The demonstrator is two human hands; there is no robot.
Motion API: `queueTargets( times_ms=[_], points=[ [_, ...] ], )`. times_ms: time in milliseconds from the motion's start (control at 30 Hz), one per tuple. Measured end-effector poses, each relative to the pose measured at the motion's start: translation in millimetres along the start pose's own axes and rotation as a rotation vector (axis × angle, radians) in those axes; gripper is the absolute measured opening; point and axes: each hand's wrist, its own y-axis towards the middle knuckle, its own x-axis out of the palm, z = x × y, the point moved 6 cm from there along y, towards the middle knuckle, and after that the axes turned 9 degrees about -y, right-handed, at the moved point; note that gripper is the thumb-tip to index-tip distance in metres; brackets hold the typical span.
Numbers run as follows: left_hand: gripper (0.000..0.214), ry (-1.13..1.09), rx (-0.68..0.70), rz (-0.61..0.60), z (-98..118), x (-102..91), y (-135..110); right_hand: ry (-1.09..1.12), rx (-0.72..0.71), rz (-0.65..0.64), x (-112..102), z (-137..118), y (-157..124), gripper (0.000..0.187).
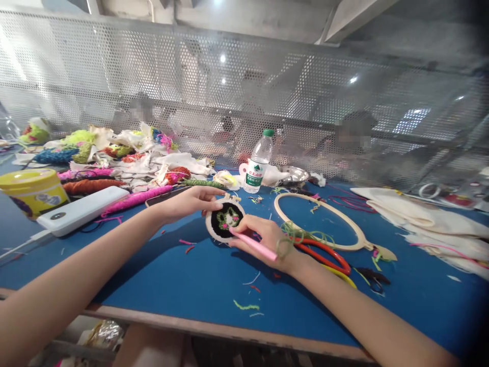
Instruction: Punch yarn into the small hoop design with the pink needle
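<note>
Hoop (pixel 225 220) between left hand (pixel 191 202), right hand (pixel 264 237)

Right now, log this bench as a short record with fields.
left hand: holds the small hoop by its upper edge
right hand: grips the pink tool, tip on the hoop's fabric
small hoop: black ground, green and pink stitching
beside right hand: large hoop, red-handled scissors
further back: water bottle, power bank, yellow tub, yarn pile
surface: blue table
</note>
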Motion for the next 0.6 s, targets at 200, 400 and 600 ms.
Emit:
queueTargets(
  times_ms=[200, 400, 600],
  points=[
    [0.034, -0.107, 0.021, 0.147, -7.5, -6.8, 2.3, -0.135, -0.104, -0.097, -1.4, -6.8, 2.9, 0.022],
    [0.032, -0.151, 0.003, 0.208, -14.5, -8.6, 3.3, -0.142, -0.101, -0.132, -3.0, -8.9, 2.6, 0.022],
    [0.035, -0.233, -0.019, 0.241, -18.1, -7.4, 2.9, -0.143, -0.126, -0.146, 1.8, -11.8, 1.8, 0.020]
  ],
)
